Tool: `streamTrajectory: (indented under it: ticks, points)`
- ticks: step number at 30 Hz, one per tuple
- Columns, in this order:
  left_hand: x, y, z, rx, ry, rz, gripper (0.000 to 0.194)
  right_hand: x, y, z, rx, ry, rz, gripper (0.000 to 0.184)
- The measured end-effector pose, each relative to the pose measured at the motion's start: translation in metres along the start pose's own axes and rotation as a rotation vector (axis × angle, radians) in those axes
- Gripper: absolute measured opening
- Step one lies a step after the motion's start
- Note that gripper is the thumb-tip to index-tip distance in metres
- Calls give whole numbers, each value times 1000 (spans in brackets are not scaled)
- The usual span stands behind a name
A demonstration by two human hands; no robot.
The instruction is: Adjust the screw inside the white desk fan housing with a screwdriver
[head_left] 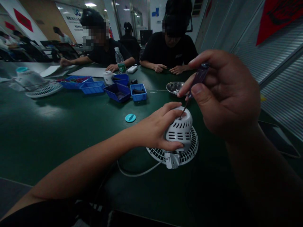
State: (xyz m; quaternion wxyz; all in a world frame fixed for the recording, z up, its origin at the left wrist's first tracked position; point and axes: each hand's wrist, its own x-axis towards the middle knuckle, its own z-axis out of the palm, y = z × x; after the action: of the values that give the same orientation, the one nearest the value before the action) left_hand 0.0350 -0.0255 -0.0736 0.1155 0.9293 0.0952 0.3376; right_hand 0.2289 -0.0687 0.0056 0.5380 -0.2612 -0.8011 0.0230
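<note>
Head view: a white fan [178,136] is set guard-down on the dark green table [71,126], just right of the middle, with its housing uppermost; from it the clock directions are taken. At twelve o'clock a metal bowl [168,87] with small white pieces is partly covered by the right hand [224,91]. A blue cap [130,118] is seen at ten o'clock, with blue trays [93,89] and a second fan [33,80] farther out. A bottle [121,66] is placed at eleven, and a cable [137,175] is looped at seven to eight. Two people are seated across the table, at eleven and twelve.

The left forearm is extended from the lower left toward two o'clock; the right one is raised from the lower right, pointed toward eleven.

The housing is gripped by the left hand [153,128], fingers spread over the top, thumb along the near side. A screwdriver [199,77] is pinched between the right thumb and fingers, slanted, its tip brought to the housing's top.
</note>
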Motion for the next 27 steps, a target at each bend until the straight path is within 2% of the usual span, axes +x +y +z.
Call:
streamTrajectory:
  ticks: [7, 13, 16, 22, 27]
  points:
    - [1, 1, 0, -3, 8, 5, 87, 0, -2, 1, -88, 27, -14, 42]
    - [2, 1, -1, -6, -3, 2, 88, 0, -3, 1, -139, 53, -9, 27]
    - [1, 1, -1, -6, -10, -5, 87, -1, 0, 2, -136, 66, -19, 26]
    - [1, 2, -1, -6, -6, -23, 89, -3, 3, 2, -32, -25, 31, 39]
    - [2, 3, -2, 4, -21, -37, 87, -1, -1, 2, -22, -60, -22, 49]
